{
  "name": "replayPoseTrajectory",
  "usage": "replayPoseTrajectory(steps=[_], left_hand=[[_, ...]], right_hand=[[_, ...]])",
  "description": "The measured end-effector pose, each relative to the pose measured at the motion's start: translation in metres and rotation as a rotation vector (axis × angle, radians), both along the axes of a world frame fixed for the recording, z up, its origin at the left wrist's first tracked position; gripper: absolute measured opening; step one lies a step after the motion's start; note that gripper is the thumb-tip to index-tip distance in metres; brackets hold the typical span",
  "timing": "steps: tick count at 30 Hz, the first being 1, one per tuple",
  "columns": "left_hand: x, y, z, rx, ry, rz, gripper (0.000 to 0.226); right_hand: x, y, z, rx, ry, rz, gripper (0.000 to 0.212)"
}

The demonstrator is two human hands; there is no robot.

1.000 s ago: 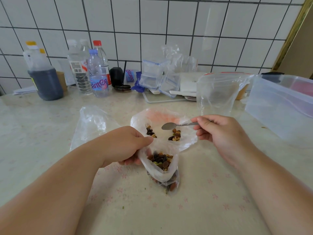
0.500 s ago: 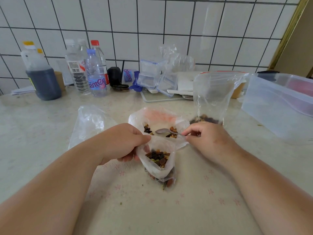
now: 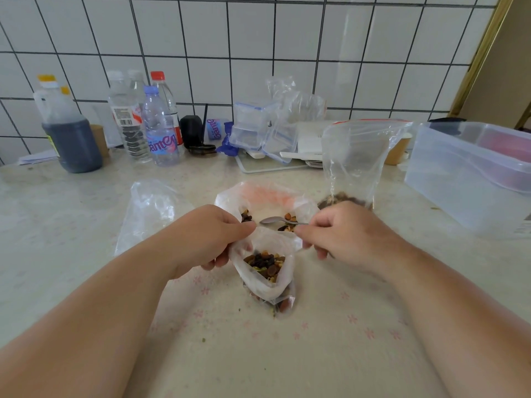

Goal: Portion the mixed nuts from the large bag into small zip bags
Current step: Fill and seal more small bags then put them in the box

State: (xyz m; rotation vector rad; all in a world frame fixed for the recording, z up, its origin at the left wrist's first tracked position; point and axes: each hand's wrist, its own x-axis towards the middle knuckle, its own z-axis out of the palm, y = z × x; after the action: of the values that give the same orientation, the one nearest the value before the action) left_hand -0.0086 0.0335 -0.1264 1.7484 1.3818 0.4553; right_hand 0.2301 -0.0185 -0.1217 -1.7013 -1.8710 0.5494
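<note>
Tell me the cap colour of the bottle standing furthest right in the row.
Red cap, head view.

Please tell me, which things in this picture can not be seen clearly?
Head view:
- Left hand: fingertips hidden behind the small bag, so its grip is unclear.
- Spoon: handle hidden inside the right hand.
- Upright zip bag: bottom hidden behind the right hand.
- Plastic box: cut off by the right edge.

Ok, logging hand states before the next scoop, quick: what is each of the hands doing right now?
Left hand: holding the small zip bag by its rim.
Right hand: holding the spoon.
</note>
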Motion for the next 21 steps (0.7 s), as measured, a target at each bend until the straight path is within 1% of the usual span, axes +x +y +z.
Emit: replayPoseTrajectory(steps=[3, 4, 5, 7, 8, 10, 12, 14, 17, 19, 21], left_hand=[[-0.002, 0.0, -0.001, -0.006, -0.089, -0.01, 0.051], [-0.002, 0.001, -0.002, -0.007, -0.116, -0.013, 0.053], [-0.002, 0.002, -0.002, -0.007, -0.137, -0.018, 0.054], [-0.002, 0.002, -0.002, -0.013, -0.178, -0.031, 0.052], [-0.002, 0.002, -0.001, -0.032, -0.215, -0.037, 0.05], [-0.001, 0.001, 0.001, -0.104, -0.323, -0.051, 0.045], [-0.001, 0.001, 0.001, -0.22, -0.459, -0.049, 0.038], [-0.001, 0.001, 0.001, -0.33, -0.548, -0.04, 0.033], [-0.002, -0.001, 0.002, -0.41, -0.557, -0.054, 0.031], [-0.001, -0.002, 0.002, -0.418, -0.524, -0.055, 0.032], [0.001, -0.003, 0.002, -0.412, -0.49, -0.073, 0.023]], right_hand=[[-0.006, -0.005, 0.001, -0.285, 0.146, 0.107, 0.052], [-0.008, -0.005, 0.0, -0.335, 0.185, 0.127, 0.052], [-0.01, -0.005, -0.001, -0.362, 0.215, 0.137, 0.047], [-0.014, -0.006, -0.004, -0.374, 0.271, 0.14, 0.029], [-0.016, -0.006, -0.004, -0.369, 0.299, 0.137, 0.023], [-0.018, -0.007, -0.004, -0.352, 0.359, 0.127, 0.023], [-0.018, -0.006, -0.004, -0.35, 0.44, 0.112, 0.025], [-0.018, -0.006, -0.003, -0.371, 0.496, 0.115, 0.02], [-0.017, -0.004, -0.005, -0.387, 0.596, 0.124, 0.017], [-0.015, -0.002, -0.005, -0.413, 0.734, 0.132, 0.014], [-0.012, -0.002, -0.003, -0.485, 0.887, 0.188, 0.012]])
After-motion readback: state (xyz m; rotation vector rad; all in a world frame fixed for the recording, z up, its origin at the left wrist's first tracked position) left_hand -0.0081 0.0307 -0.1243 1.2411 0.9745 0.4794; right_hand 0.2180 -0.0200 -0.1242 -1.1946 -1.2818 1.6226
